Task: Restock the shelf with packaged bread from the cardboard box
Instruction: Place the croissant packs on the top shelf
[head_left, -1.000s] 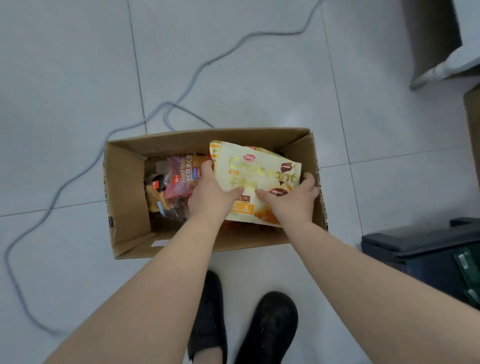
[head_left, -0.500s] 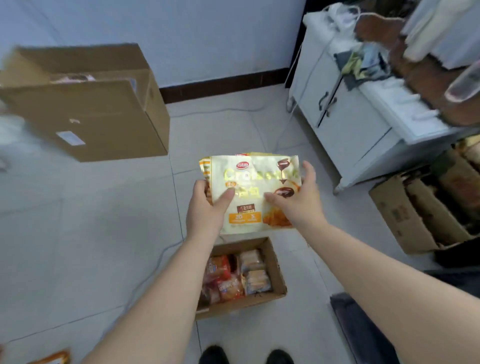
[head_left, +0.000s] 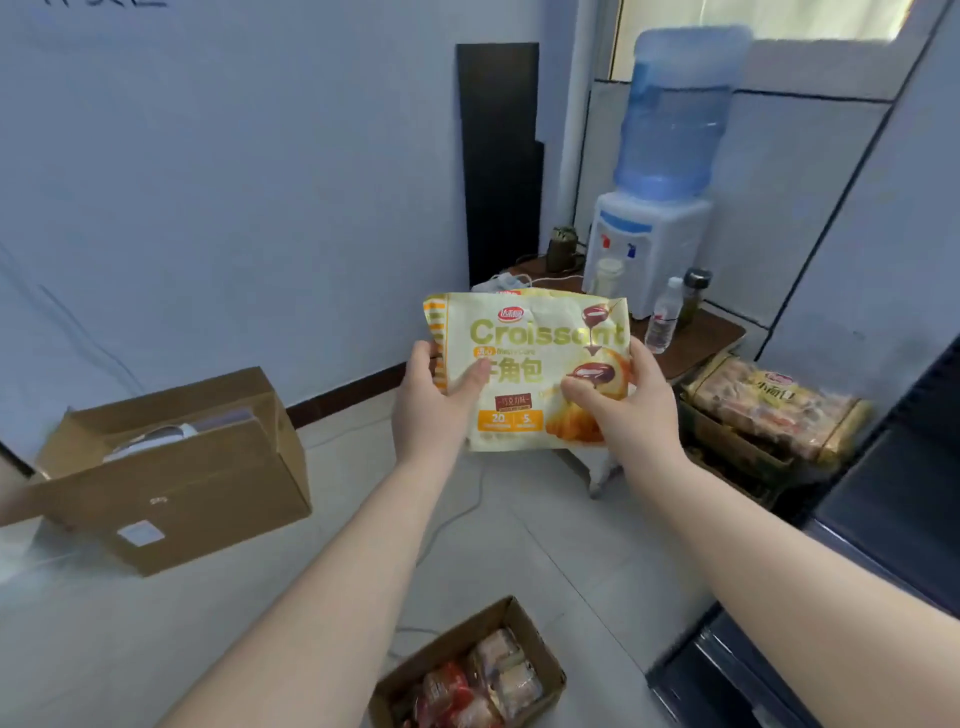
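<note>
Lifted clear of the cardboard box (head_left: 470, 670), croissant bag (head_left: 530, 364) rides higher — left hand (head_left: 428, 402) and right hand (head_left: 623, 405) pinch its sides; next, carry it to the shelf.

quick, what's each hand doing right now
Left hand: closed on the left edge of the croissant bag, thumb across its front.
Right hand: closed on the bag's right side, thumb on its front.

Croissant bag (head_left: 530, 364): "Croissant", "角包", "20", "5".

Bare forearms, sleeveless, ringless hands (head_left: 524, 405)
</note>
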